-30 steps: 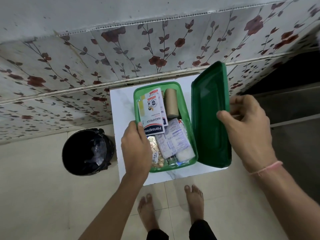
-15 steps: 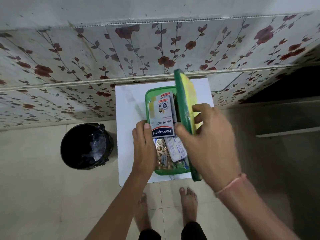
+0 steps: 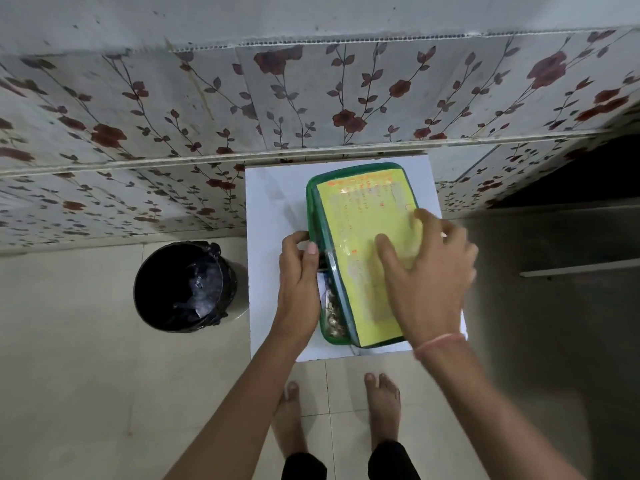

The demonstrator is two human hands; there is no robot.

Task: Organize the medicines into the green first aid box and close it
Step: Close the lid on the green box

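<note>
Right hand (image 3: 424,271) flat on the lid (image 3: 360,237), fingers spread wide and palm down on the yellow label, nothing gripped; hand is motion-blurred. Left hand (image 3: 299,271) curled around the left rim of the green first aid box (image 3: 313,202) at 9 o'clock, thumb and fingers closed on the rim edge. Lid sits slightly skewed over the box: a gap shows along the left side from 9 to 7 o'clock, where a gold blister strip (image 3: 333,315) and a corner of white packaging (image 3: 322,284) are visible inside. Box rests on a white table (image 3: 273,209), toward its right half. Black bin (image 3: 185,285) on the floor at 9 o'clock of the table, just beside it. Floral wall panel (image 3: 311,98) at 12 o'clock. Bare feet (image 3: 382,407) at 6 o'clock, below the table edge.
</note>
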